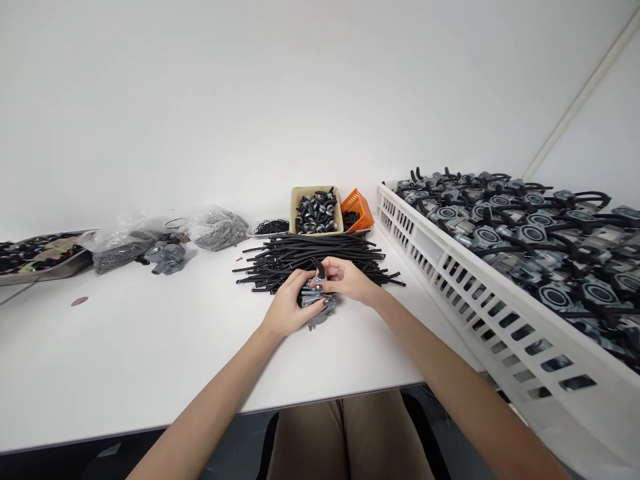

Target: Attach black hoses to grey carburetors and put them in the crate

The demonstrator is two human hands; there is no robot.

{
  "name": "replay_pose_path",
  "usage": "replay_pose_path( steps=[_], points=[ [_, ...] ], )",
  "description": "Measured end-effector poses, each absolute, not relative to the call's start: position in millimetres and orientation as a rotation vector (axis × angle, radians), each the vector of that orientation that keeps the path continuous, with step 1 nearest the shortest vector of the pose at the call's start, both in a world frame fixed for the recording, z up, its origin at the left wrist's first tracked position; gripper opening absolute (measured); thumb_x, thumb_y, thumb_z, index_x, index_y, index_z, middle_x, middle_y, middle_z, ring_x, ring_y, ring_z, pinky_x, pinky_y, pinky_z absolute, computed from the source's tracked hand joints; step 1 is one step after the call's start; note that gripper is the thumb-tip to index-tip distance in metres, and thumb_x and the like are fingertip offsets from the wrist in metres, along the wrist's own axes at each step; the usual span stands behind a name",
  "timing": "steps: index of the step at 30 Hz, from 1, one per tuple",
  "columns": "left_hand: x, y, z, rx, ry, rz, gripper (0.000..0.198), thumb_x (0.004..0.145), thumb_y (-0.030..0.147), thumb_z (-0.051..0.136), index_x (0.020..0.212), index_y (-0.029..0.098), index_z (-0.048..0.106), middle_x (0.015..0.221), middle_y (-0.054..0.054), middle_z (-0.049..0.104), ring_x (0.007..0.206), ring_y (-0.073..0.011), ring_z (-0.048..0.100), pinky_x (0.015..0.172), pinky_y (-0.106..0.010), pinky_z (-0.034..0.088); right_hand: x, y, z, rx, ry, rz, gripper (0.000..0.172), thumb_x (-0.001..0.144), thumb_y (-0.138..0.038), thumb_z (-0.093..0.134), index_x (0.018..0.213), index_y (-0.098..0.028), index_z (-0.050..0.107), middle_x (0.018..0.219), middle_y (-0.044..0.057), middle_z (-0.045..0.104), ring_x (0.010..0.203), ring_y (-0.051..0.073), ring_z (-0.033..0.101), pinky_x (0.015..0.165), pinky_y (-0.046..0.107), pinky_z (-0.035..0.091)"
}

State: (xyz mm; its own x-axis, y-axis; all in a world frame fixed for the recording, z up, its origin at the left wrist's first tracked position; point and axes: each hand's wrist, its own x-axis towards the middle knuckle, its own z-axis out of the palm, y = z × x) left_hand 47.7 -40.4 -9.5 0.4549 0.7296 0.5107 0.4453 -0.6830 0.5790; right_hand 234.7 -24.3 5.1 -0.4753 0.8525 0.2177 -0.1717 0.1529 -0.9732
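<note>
Grey metal part on or just above worktop, in front of pile of long black hoses. Short black hose sticks up from its top, tip bending leftward. Metal part's long axis hard to tell, fingers covering much. Left hand partly closed round left side, thumb across front. Right hand nearly closed, thumb and fingers pinching short hose near its base.
</note>
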Motion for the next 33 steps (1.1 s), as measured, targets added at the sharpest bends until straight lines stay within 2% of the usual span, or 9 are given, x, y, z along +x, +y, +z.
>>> replay_pose_path(
  steps=[4,8,14,19,23,29,33],
  points=[
    [47.8,-39.7,-10.0,2.359,0.991,1.084,0.044,0.081,0.034,0.063,0.121,0.017,0.055,0.108,-0.009,0.058,0.103,-0.0243,0.057,0.093,-0.036,0.046,230.3,-26.0,5.3,-0.671,-1.581,1.396,0.041,0.066,-0.036,0.084,0.097,-0.018,0.065,0.081,-0.001,0.064,0.077,0.014,0.060,0.075,0.027,0.047],
    [46.5,-39.2,-9.3,2.384,0.985,1.072,0.043,0.081,0.033,0.063,0.121,0.018,0.055,0.103,-0.007,0.058,0.097,-0.0230,0.057,0.090,-0.036,0.047,241.2,-27.1,10.4,-0.610,-1.660,1.533,0.036,0.073,-0.039,0.078,0.098,-0.015,0.067,0.089,0.005,0.069,0.086,0.018,0.064,0.083,0.032,0.049],
    [45.6,-39.3,-8.9,2.399,0.977,1.069,0.042,0.079,0.031,0.065,0.118,0.017,0.056,0.106,-0.008,0.059,0.098,-0.0234,0.058,0.091,-0.036,0.046,255.9,-23.7,8.6,-0.613,-1.535,1.649,0.033,0.070,-0.032,0.081,0.088,-0.016,0.059,0.082,0.002,0.068,0.077,0.015,0.065,0.074,0.028,0.048],
    [46.7,-39.9,-8.1,2.396,0.979,1.078,0.040,0.079,0.033,0.065,0.116,0.018,0.057,0.105,-0.008,0.059,0.098,-0.0236,0.059,0.088,-0.035,0.048,246.2,-25.4,8.7,-0.576,-1.628,1.553,0.040,0.073,-0.031,0.080,0.105,-0.018,0.060,0.089,0.002,0.068,0.085,0.016,0.065,0.080,0.030,0.049],
    [47.0,-40.1,-7.9,2.397,0.975,1.079,0.048,0.080,0.031,0.064,0.124,0.019,0.054,0.103,-0.006,0.058,0.097,-0.0228,0.059,0.089,-0.035,0.048,242.5,-25.4,9.4,-0.590,-1.681,1.518,0.036,0.071,-0.034,0.081,0.096,-0.015,0.065,0.092,0.004,0.069,0.088,0.016,0.064,0.081,0.029,0.048],
    [46.0,-40.5,-8.4,2.392,1.006,1.071,0.042,0.078,0.032,0.065,0.116,0.017,0.056,0.104,-0.008,0.058,0.096,-0.0232,0.058,0.090,-0.036,0.047,253.2,-25.8,9.5,-0.550,-1.551,1.699,0.029,0.076,-0.032,0.077,0.088,-0.018,0.055,0.086,0.004,0.070,0.083,0.017,0.066,0.075,0.029,0.048],
    [46.9,-41.0,-7.7,2.387,1.005,1.077,0.042,0.078,0.033,0.066,0.116,0.019,0.057,0.105,-0.008,0.060,0.097,-0.0240,0.059,0.088,-0.036,0.048,248.9,-26.9,9.6,-0.579,-1.557,1.653,0.039,0.073,-0.029,0.080,0.103,-0.019,0.056,0.089,0.002,0.069,0.086,0.017,0.066,0.079,0.029,0.049]
  ],
)
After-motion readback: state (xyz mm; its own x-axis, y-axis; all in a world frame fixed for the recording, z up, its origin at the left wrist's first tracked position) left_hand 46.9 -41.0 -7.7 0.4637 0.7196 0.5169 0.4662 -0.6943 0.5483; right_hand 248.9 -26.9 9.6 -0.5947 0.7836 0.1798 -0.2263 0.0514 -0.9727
